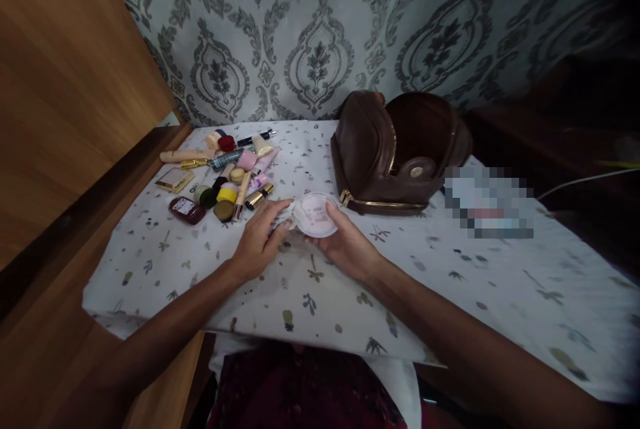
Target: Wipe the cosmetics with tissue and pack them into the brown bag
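Note:
A round, flat, pale container (316, 214) with faint print on its face is held over the near middle of the table. My right hand (350, 246) grips it from the right, thumb on top and fingers beneath. At its left edge, my left hand (260, 237) pinches some clear, crumpled-looking plastic (284, 216) between thumb and fingers. Whether that plastic is part of the container or a wrapper, I cannot tell. Just beyond my left hand lies a black and gold tube (259, 196), with a beige tube (242, 196) beside it.
Several cosmetics crowd the left side of the table, among them a dark red bottle (187, 210), a compact (175, 180) and a yellow-banded jar (227, 194). A brown zippered bag (363, 149) stands unzipped near the wall. A blurred-out flat item (490, 202) lies right of it.

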Action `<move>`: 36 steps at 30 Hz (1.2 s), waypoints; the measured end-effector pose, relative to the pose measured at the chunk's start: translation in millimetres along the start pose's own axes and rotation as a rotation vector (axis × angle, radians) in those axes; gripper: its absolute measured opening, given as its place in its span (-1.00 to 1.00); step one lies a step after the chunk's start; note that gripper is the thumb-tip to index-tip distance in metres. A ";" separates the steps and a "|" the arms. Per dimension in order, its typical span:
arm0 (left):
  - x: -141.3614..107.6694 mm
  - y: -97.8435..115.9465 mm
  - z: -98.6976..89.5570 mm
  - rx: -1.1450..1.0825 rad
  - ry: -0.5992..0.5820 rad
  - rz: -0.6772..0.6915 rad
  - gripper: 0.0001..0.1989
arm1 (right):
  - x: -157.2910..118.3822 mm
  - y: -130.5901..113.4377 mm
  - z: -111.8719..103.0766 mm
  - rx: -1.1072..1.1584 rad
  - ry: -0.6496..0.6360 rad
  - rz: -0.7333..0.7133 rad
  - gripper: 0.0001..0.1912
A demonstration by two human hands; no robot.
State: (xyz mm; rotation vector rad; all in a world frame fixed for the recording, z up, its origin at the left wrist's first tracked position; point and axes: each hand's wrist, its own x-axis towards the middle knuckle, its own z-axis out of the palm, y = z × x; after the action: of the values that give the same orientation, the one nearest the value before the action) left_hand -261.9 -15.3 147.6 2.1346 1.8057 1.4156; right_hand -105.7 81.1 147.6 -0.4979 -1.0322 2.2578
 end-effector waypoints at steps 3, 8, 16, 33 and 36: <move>-2.8 0.9 2.3 0.040 0.018 0.029 -0.72 | 1.7 0.7 -1.3 0.043 0.049 0.022 -0.64; -5.3 1.9 2.9 0.055 0.033 0.135 -0.76 | 4.1 -0.4 -3.6 0.086 0.130 0.037 -0.64; -7.8 5.8 5.4 0.161 -0.093 0.323 -0.72 | 11.6 1.5 -5.0 0.130 0.042 -0.080 -0.62; -6.4 10.1 -6.2 0.057 -0.019 0.325 -0.63 | 1.3 -5.4 -3.2 -0.125 -0.099 -0.075 -0.53; -4.4 9.8 -6.8 0.041 0.029 0.269 -0.68 | 0.6 -5.5 -3.1 -0.082 -0.119 -0.033 -0.57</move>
State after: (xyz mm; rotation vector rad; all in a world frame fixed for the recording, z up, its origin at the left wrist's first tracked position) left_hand -258.1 -25.5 154.0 2.4681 1.6184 1.4758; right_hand -102.4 86.0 149.8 -0.3814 -1.1875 2.2456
